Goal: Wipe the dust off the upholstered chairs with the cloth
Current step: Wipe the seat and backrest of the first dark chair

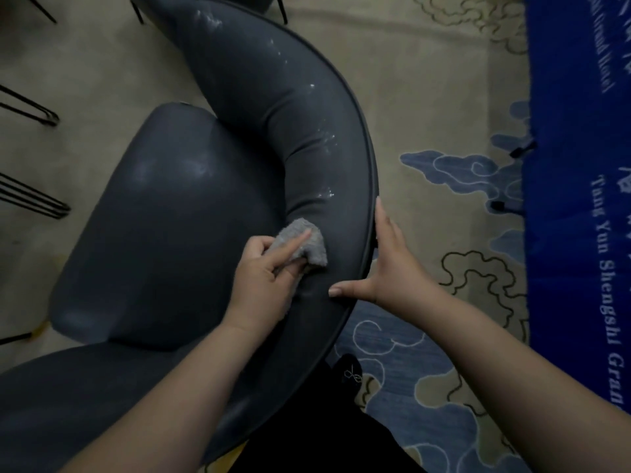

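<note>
Closest in, a black shoe (pixel 351 372) pokes out on the patterned carpet (pixel 426 107), right by the chair's outer edge. Left hand (pixel 259 278) has a small grey cloth (pixel 307 245) bunched up in it, forefinger stretched over the top, pressing it into the inside of the backrest just above the seat (pixel 164 227). Right hand (pixel 386 261) is spread wide, fingers straight along the outer rim of the dark grey chair (pixel 273 107), thumb on top. Further up the curved back there are whitish dusty streaks (pixel 324 138). Off to the right hangs a blue cloth with white lettering (pixel 580 233).
</note>
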`<state>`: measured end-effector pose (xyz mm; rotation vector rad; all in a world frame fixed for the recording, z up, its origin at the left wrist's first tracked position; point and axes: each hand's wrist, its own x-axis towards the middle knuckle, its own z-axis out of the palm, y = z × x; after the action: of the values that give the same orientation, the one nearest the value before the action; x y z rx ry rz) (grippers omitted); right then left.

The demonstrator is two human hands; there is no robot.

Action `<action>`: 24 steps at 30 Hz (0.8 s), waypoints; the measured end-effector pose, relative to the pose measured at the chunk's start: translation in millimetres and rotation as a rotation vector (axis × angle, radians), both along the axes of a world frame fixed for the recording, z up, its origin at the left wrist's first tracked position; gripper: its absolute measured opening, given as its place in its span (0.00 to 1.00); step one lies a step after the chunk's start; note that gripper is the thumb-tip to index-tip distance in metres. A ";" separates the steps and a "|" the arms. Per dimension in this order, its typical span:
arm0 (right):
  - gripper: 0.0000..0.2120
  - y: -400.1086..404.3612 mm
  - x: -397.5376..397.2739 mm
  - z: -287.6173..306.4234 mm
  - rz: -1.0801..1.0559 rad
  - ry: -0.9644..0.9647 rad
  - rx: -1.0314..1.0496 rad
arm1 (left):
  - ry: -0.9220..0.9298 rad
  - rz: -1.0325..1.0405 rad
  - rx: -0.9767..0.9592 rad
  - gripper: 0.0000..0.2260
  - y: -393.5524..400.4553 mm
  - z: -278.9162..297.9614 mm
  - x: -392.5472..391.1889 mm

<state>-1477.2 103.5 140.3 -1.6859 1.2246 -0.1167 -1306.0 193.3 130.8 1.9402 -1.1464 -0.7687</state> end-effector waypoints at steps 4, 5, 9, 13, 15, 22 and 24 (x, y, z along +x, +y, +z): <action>0.73 -1.4 3.0 0.0 0.028 0.040 -0.001 | 0.025 0.015 0.025 0.18 8.8 9.8 19.4; 0.73 -1.1 3.8 -0.4 0.033 0.041 -0.010 | 0.004 -0.079 0.001 0.18 14.5 10.8 18.3; 0.72 -1.9 5.4 0.6 0.037 0.050 -0.006 | -0.091 -0.137 0.066 0.16 34.9 0.1 22.6; 0.70 -1.2 4.3 0.8 0.026 0.046 0.015 | -0.114 0.081 0.226 0.10 38.6 -3.2 48.5; 0.69 -1.0 3.7 -0.6 0.015 0.022 0.042 | -0.092 0.044 0.143 0.13 33.3 3.7 37.8; 0.69 1.5 1.0 -1.0 -0.001 -0.014 0.062 | -0.032 0.155 0.110 0.12 22.1 -0.2 16.3; 0.69 1.3 1.7 -1.3 -0.001 -0.018 0.060 | -0.022 0.158 0.023 0.09 9.5 3.9 12.2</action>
<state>-1475.5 104.8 139.0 -1.6294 1.2040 -0.0953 -1293.8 202.8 134.7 2.0359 -0.9867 -0.6800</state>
